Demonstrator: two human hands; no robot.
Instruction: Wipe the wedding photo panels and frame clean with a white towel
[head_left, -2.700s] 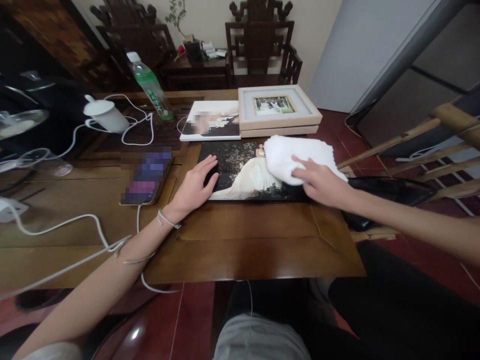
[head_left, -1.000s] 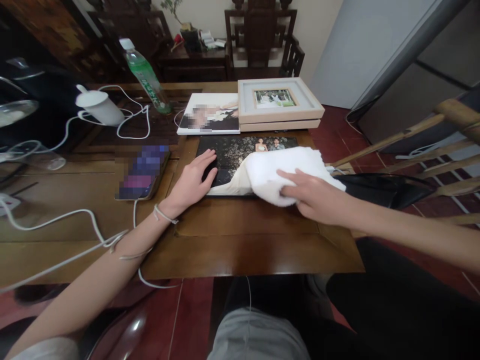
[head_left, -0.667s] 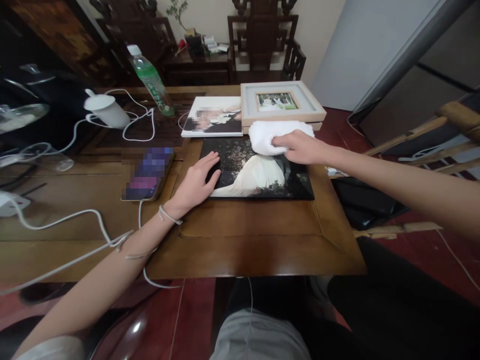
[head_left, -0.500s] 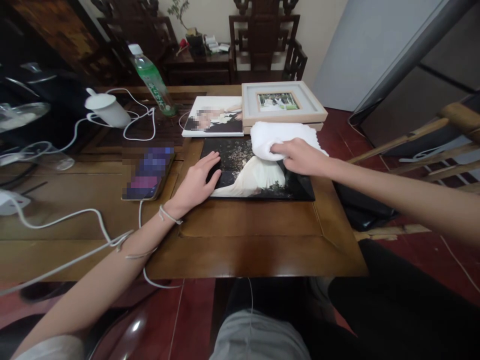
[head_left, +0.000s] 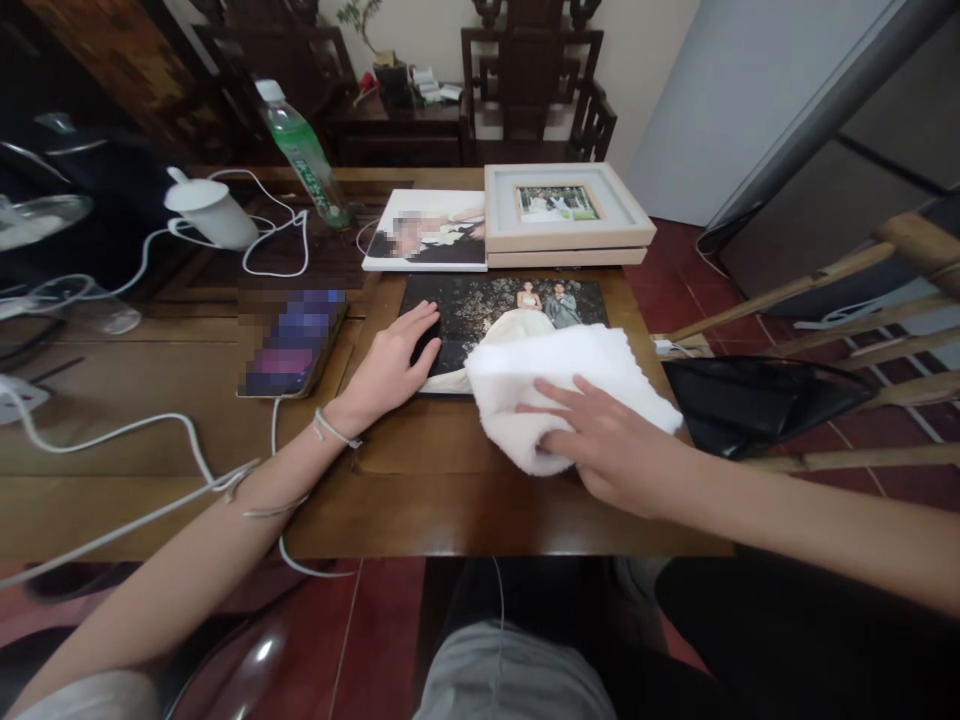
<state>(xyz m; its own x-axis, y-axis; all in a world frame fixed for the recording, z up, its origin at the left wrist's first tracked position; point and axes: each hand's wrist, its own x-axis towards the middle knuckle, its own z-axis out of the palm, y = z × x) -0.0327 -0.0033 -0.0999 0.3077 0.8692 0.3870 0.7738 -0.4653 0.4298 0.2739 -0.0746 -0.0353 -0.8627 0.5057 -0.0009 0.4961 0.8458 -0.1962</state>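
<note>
While a folded white terry towel covers its near right part, a flat, dark rectangular photo panel lies on the brown polished wooden table, its print showing 2 figures and a long pale dress. The right hand is laid over the towel, fingers spread on top and thumb tucked into the fold at the near side, pinching the cloth; the towel reaches past the panel's near edge. The left hand rests palm down on the panel's left edge, thumb apart from the fingers, grasping nothing.

Just beyond the panel, a white-edged photo print lies beside a stack of 2 pale wooden frames. To the left of the left hand is a smartphone with a lit screen, a white cable at its near end. Farther off, a green plastic bottle with a white cap stands near a white lidded mug. Beyond the table's right edge lies a shiny black bag.
</note>
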